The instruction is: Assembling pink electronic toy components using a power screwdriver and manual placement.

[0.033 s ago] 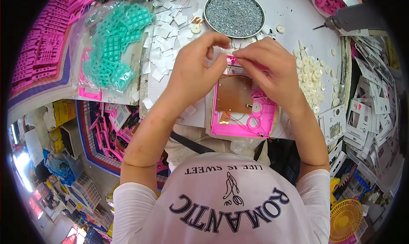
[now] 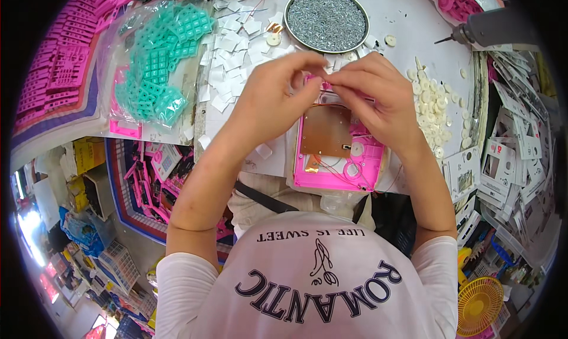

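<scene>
casing (image 2: 370,156), pink, lies at the near edge of the table (image 2: 397,18), brown board (image 2: 324,129) inside; left hand (image 2: 277,96) curled, right hand (image 2: 381,99) narrow, over its far end (whether gripping, i cannot tell).

Open pink plastic housing (image 2: 374,164), guts on show

So this shallow thing's sitting open side up at the near edge of a white worktop (image 2: 408,40), pretty much straight. A flat brown board (image 2: 325,132) covers a lot of it, with a small black part on one corner. Below that: loose thin reddish wires, a whitish disc (image 2: 357,149) and a coppery patch (image 2: 311,166). Far end's mostly hidden, can't make it out.
</scene>
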`<state>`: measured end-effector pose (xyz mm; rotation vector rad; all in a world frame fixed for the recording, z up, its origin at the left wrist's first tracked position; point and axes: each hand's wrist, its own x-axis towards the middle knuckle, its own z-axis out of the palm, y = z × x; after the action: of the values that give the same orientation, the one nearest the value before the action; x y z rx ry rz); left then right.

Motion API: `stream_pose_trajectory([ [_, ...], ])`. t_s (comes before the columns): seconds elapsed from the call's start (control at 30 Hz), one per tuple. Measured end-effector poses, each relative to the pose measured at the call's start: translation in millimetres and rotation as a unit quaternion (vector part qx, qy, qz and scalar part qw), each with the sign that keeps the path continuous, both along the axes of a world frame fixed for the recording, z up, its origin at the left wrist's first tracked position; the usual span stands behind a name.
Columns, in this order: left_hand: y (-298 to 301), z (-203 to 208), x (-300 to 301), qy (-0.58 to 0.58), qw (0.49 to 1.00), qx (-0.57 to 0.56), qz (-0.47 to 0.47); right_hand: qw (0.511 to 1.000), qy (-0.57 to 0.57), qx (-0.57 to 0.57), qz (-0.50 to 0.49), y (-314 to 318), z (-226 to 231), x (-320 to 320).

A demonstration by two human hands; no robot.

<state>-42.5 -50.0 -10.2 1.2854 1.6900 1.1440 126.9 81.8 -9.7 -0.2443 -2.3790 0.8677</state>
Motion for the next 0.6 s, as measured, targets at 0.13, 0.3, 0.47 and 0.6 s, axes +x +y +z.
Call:
stream_pose_trajectory([
  [0.13,-5.8,12.6,1.8,-0.084,0.993,-0.055,-0.065,0.998,0.043,-0.026,0.039,-3.8,-1.0,13.3],
  [0.3,-11.7,5.3,9.4,-0.033,0.999,0.000,-0.041,1.000,0.007,-0.020,-0.015,-10.5,-1.7,29.3],
  [0.47,-15.3,-6.6,22.1,0.084,0.989,0.118,-0.009,0.997,-0.064,-0.014,-0.052,-30.5,6.7,50.9],
  [0.6,-13.3,-16.2,24.7,0.156,0.964,0.214,-0.004,0.996,-0.075,-0.004,-0.051,-32.9,10.4,47.9],
])
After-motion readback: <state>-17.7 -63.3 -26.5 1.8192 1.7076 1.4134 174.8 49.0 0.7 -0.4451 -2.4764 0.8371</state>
